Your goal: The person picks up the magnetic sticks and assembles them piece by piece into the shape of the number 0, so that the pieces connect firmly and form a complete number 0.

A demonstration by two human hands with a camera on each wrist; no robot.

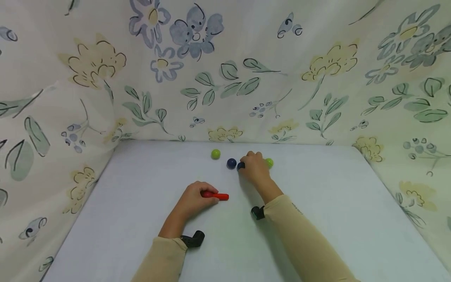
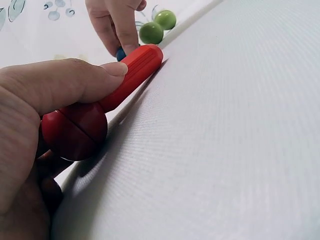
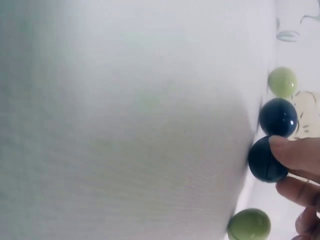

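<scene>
Left hand: the left hand (image 1: 193,199) rests on the desk (image 1: 141,219), thumb and curled fingers gripping a red stick (image 1: 216,195) at its ball-shaped end.
Red stick: it lies near the middle of the desk, long axis roughly level with the desk top; the rounded free end points toward the person's right, with the ball end tucked in the palm.
Right hand: the right hand (image 1: 254,167) reaches to the far edge, fingertips pinching a dark blue ball (image 3: 266,159).
Other balls: a second dark blue ball (image 1: 231,163) sits just beside the pinched one; one green ball (image 1: 215,154) lies further left and another green ball (image 1: 269,163) just right of the hand.
Backdrop: flowered cloth (image 1: 225,70) hangs behind and at both sides.
Doing it well: my guess is the pinch should close squarely across the ball's middle, since it could roll off on the smooth cover, while the stick stays flat and steady.
</scene>
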